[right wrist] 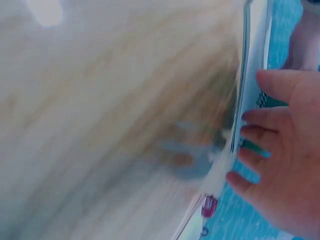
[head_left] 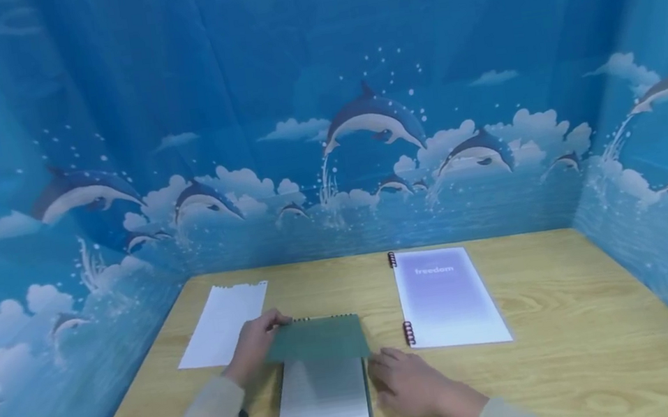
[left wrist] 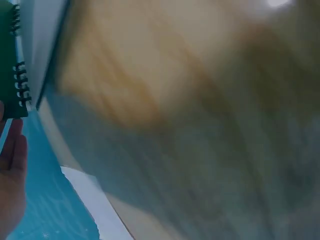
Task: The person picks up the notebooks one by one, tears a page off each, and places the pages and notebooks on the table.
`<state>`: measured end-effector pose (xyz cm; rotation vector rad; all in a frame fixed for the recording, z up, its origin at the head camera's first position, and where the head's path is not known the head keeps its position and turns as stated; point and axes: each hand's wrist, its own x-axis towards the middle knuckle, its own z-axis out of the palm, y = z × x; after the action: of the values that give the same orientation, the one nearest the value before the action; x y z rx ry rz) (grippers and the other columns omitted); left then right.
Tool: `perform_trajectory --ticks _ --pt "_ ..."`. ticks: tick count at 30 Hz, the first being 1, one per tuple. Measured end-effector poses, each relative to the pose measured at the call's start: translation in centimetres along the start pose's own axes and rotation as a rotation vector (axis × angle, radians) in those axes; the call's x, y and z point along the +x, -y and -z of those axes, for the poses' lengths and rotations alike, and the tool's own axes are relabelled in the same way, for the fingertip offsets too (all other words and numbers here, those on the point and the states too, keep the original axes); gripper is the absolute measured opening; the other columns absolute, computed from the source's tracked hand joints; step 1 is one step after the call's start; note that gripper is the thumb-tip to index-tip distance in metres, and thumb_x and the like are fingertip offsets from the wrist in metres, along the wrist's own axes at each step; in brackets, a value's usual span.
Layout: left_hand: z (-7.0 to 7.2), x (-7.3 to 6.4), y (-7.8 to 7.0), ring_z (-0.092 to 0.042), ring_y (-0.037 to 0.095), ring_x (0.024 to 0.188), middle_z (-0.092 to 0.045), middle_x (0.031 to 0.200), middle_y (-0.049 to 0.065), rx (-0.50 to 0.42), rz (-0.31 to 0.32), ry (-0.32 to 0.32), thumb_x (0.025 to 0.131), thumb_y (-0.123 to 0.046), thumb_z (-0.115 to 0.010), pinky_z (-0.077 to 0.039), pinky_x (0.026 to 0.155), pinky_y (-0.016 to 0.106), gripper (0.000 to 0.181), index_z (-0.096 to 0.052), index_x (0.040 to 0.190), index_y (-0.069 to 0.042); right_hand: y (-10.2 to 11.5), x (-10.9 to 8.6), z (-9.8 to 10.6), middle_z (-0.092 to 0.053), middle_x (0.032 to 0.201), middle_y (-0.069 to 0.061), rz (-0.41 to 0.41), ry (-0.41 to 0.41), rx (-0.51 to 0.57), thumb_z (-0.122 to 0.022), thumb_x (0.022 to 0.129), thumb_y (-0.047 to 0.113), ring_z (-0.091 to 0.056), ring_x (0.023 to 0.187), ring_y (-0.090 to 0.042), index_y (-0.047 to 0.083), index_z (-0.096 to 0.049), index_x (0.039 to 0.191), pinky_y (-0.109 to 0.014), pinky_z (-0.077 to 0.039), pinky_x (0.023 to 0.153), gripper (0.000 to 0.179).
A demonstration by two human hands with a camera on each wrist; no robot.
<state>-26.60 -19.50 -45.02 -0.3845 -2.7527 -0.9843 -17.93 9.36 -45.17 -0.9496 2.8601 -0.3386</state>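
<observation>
Green-covered spiral notepad flat on the table, cover half-lifted over lined white pages.

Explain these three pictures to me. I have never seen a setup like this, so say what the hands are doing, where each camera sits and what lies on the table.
There is no machine here: a person works with two bare hands. The wide picture comes from a camera on the person's head; the two blurred ones come from cameras on the wrists. On the wooden table lie a green spiral notebook, a loose white sheet to its left, and a pale purple ring-bound booklet to its right. The left hand holds the notebook's green cover, which is lifted above the lined page. The right hand rests open at the notebook's right edge. Blue dolphin-print cloth surrounds the table.
</observation>
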Motion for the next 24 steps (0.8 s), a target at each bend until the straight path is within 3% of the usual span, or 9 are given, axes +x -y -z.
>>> perform_trajectory --ticks 5,7,9,13,15,18,21,24 --pt "-0.1 -0.6 1.0 -0.065 0.023 0.093 -0.069 0.097 0.004 0.368 -0.268 0.072 0.084 0.001 -0.060 -0.052 0.082 0.037 0.017 -0.066 0.094 -0.010 -0.6 -0.1 0.6 -0.041 0.143 -0.012 0.009 -0.011 0.094 -0.046 0.093 0.031 -0.038 0.131 -0.033 0.004 -0.042 0.136 -0.050 -0.031 0.107 0.050" --pt "0.0 -0.8 1.3 -0.064 0.021 0.092 -0.069 0.097 0.004 0.456 -0.362 0.085 0.083 0.003 -0.059 -0.052 0.081 0.036 0.022 -0.066 0.099 -0.012 -0.5 0.0 0.7 -0.040 0.143 -0.013 0.036 -0.003 0.129 -0.047 0.093 0.029 -0.039 0.131 -0.032 0.004 -0.040 0.137 -0.048 -0.032 0.107 0.051" --pt "0.2 -0.9 1.6 -0.063 0.020 0.093 -0.068 0.101 0.002 0.520 -0.425 0.107 0.083 0.004 -0.058 -0.052 0.083 0.036 0.029 -0.064 0.105 -0.013 -0.2 -0.1 0.7 -0.038 0.144 -0.011 0.064 0.029 0.141 -0.046 0.094 0.032 -0.038 0.131 -0.031 0.007 -0.038 0.139 -0.048 -0.033 0.107 0.052" --pt "0.2 -1.1 1.9 -0.060 0.020 0.103 -0.064 0.114 0.001 0.601 -0.476 0.185 0.083 0.001 -0.060 -0.049 0.089 0.037 0.040 -0.060 0.118 -0.017 0.6 -0.3 0.4 -0.036 0.147 -0.004 0.094 0.130 0.119 -0.043 0.094 0.043 -0.035 0.133 -0.029 0.020 -0.040 0.139 -0.050 -0.036 0.104 0.051" --pt "0.1 -1.2 1.9 -0.059 0.020 0.106 -0.063 0.119 0.001 0.653 -0.485 0.216 0.082 0.000 -0.062 -0.048 0.090 0.037 0.043 -0.060 0.120 -0.018 1.0 -0.3 0.1 -0.035 0.147 -0.002 0.101 0.150 0.077 -0.043 0.093 0.047 -0.035 0.133 -0.029 0.023 -0.041 0.138 -0.050 -0.036 0.103 0.051" --pt "0.0 -1.3 1.9 -0.057 0.022 0.109 -0.061 0.123 0.000 0.718 -0.447 0.240 0.086 -0.012 -0.060 -0.047 0.092 0.039 0.034 -0.061 0.120 -0.021 1.4 -0.2 -0.2 -0.036 0.147 -0.001 0.112 0.137 0.040 -0.044 0.092 0.046 -0.034 0.134 -0.029 0.025 -0.043 0.137 -0.050 -0.035 0.104 0.050" --pt "-0.3 -1.3 1.7 -0.054 0.024 0.112 -0.059 0.126 0.002 0.724 -0.339 0.243 0.091 -0.034 -0.054 -0.045 0.093 0.042 0.032 -0.062 0.119 -0.022 1.7 0.3 -0.5 -0.038 0.146 -0.001 0.114 0.104 -0.005 -0.045 0.092 0.046 -0.034 0.134 -0.029 0.025 -0.045 0.135 -0.049 -0.035 0.104 0.048" --pt "-0.5 -1.1 1.7 -0.050 0.026 0.116 -0.056 0.129 0.004 0.725 -0.229 0.247 0.088 -0.056 -0.046 -0.042 0.094 0.046 0.051 -0.059 0.122 -0.021 2.0 1.2 -0.4 -0.039 0.145 0.000 0.104 0.088 -0.039 -0.046 0.091 0.045 -0.035 0.134 -0.028 0.026 -0.046 0.134 -0.049 -0.036 0.104 0.048"
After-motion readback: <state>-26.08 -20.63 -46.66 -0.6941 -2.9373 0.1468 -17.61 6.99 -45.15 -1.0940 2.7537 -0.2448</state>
